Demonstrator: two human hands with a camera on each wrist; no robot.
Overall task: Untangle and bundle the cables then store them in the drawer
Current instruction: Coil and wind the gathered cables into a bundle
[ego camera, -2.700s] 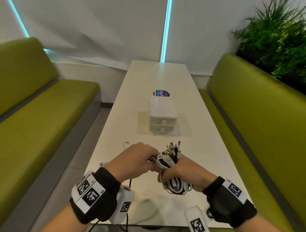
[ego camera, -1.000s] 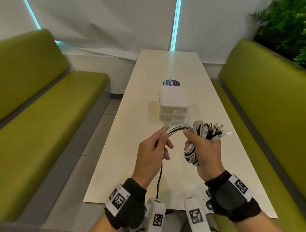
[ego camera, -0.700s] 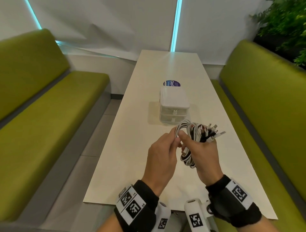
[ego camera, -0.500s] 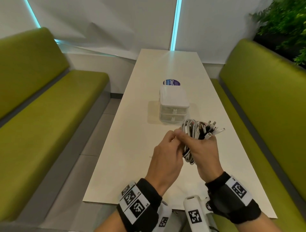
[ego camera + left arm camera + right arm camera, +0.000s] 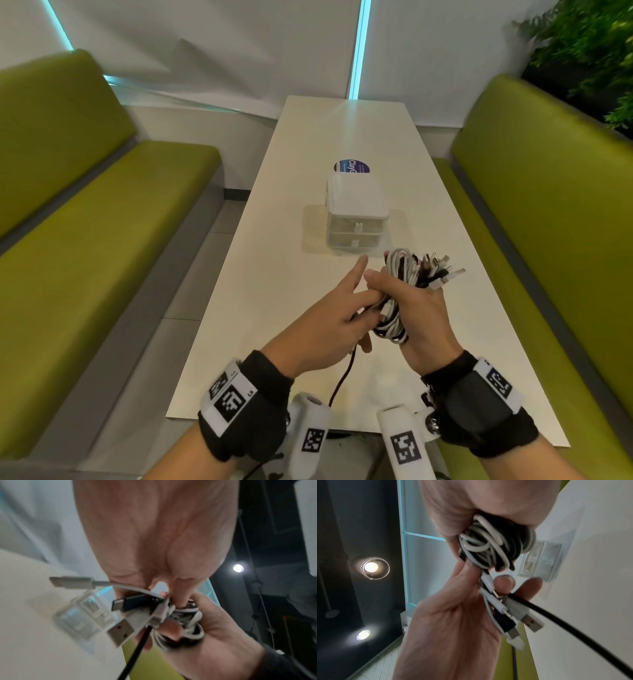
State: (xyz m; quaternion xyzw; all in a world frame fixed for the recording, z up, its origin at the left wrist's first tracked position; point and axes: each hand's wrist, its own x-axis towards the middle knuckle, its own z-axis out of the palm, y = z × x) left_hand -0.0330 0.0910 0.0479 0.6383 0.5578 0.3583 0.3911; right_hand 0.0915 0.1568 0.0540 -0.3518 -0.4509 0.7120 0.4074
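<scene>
My right hand (image 5: 423,308) grips a coiled bundle of white and black cables (image 5: 404,270) above the table, several plugs sticking out to the right. My left hand (image 5: 329,322) meets the bundle from the left, its index finger pointing forward. In the right wrist view its thumb and fingers pinch the loose plug ends (image 5: 510,609) and a black cable (image 5: 573,628) under the coil (image 5: 494,547). That black cable (image 5: 342,373) hangs off the table's near edge. The small white two-drawer unit (image 5: 356,209) stands just beyond the hands, both drawers closed.
The long white table (image 5: 274,274) runs away from me between two green benches (image 5: 102,222). A round blue sticker (image 5: 352,167) lies behind the drawer unit. A plant (image 5: 589,44) stands at the back right.
The left hand drew a strand to the left, then brought it back to the bundle. It now holds the ends under the coil, index finger out, black cable hanging below.
</scene>
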